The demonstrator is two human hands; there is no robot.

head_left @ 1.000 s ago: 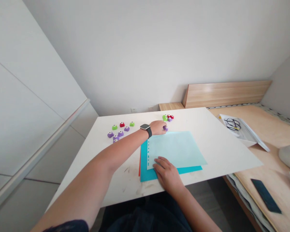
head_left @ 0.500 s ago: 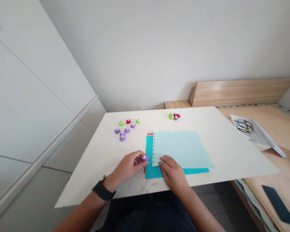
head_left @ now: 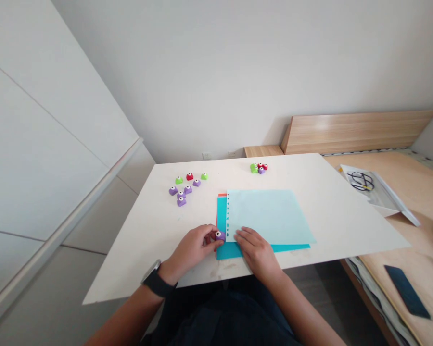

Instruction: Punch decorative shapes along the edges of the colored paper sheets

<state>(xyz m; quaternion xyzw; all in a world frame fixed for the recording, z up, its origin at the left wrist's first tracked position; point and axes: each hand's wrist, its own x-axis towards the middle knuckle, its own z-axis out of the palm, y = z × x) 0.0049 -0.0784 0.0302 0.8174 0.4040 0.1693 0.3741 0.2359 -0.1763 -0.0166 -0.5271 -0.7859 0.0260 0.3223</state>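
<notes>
Currently, left hand [head_left: 192,250]: fingers curled together and clamped on a small purple craft punch [head_left: 220,235]; wrist low near the near edge of the worktop, a black-strapped watch [head_left: 158,284] on it.
Right hand [head_left: 257,251]: open, fingers apart, lying flat on a pale blue sheet [head_left: 267,216] near its lower edge.
Punch position: on the left edge of that sheet, close to its lower-left corner, just beside the right hand's fingers.
Sheet stack: the pale blue sheet on top, a row of small holes along its left edge; a teal card [head_left: 222,216] beneath; a red sheet [head_left: 222,195] showing at the upper-left corner.
Far edge of the white worktop [head_left: 310,192]: 8 green, red and purple punches [head_left: 185,187] loosely grouped left; a tight cluster of similar punches [head_left: 259,168] near the middle.
Right of the worktop: a pale wooden board [head_left: 382,240] carrying a clear packet with black cable [head_left: 361,181] and a dark flat slab [head_left: 407,298].
</notes>
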